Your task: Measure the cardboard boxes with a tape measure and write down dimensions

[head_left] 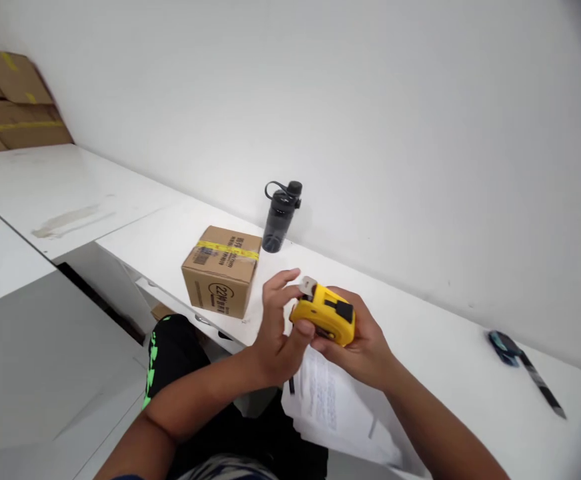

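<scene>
In the head view, grasps 1 yellow tape measure in the right hand, just right of the cardboard box. Rests the left hand against the case, on the side toward the cardboard box, with the thumb on the near edge and the index finger reaching out beside the metal end tab; hard to say from this angle, clasping or merely touching.

To do this well, in judgement: steady the case in the right palm, take the metal end tab squarely between 2 left fingertips, and leave the black slider within easy thumb reach. Best to go slowly, for fear of a pinch.

Relative to the grip, sits snug against the right palm, with the thumb low on the near side. Points the metal end tab away from that palm, close by the left fingertips. Carries the black slider farther from the cardboard box.

Round about, shows 1 dark bottle just behind and right of the cardboard box, and printed sheets to its right, nearer the body.
</scene>
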A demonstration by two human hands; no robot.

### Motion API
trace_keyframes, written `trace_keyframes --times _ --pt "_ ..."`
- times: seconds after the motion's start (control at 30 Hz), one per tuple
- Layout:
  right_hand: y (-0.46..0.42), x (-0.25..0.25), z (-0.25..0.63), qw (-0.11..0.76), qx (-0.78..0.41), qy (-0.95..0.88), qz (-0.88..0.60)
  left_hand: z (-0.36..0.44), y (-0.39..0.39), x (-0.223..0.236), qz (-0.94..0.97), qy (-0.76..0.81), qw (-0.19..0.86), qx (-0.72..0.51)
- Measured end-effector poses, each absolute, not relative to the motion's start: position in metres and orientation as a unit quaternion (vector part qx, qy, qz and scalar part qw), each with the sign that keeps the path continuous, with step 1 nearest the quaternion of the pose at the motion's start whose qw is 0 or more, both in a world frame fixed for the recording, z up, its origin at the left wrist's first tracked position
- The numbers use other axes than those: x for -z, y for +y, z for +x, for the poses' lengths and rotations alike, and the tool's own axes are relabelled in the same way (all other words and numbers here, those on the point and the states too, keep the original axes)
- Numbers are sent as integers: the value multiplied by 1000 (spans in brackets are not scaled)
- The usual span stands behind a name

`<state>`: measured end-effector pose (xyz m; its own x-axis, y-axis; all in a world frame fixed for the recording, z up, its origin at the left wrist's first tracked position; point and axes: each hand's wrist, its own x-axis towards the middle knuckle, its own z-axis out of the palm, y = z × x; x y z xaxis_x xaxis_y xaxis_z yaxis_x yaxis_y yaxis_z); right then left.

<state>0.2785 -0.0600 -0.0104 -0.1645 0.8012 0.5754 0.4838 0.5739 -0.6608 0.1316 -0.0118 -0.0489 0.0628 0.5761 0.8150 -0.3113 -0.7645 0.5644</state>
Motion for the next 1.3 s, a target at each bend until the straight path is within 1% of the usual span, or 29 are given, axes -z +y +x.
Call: trace_keyframes --times 0.1,0.2,0.27,0.33,0.43,0.57,0.67,0.77,0.87,1.07,1.13,1.23,1.3 --pt "-33 -20 246 408 -22 -790 -456 84 -9 17 528 193 493 -664" --pt "-6 -39 218 342 82 -824 -444 41 5 -16 419 252 656 -575" --pt "5 -45 204 328 111 -838 -422 16 18 -33 420 276 709 -495" --pt "10 -46 200 335 112 -840 -411 -5 33 -43 445 309 721 -432" --pt "13 -45 211 335 77 -824 -450 -33 60 -49 474 386 687 -392" --pt "16 -48 243 301 -9 -793 -529 -61 107 -48 528 492 592 -358" --pt "19 -52 262 279 -79 -770 -568 -67 140 -42 592 565 507 -271" --pt "26 -53 271 249 -135 -758 -588 -61 157 -33 666 578 445 -155" --pt "36 -48 269 241 -170 -765 -573 -54 159 -29 700 551 443 -99" --pt "46 -36 266 280 -146 -784 -534 -52 154 -31 725 504 463 -82" --pt "45 -36 267 287 -125 -790 -528 -53 155 -33 741 492 446 -94" --pt "37 -39 261 285 -55 -797 -530 -55 161 -40 760 488 412 -122" --pt "26 -42 247 279 4 -811 -515 -54 168 -49 756 493 407 -139"
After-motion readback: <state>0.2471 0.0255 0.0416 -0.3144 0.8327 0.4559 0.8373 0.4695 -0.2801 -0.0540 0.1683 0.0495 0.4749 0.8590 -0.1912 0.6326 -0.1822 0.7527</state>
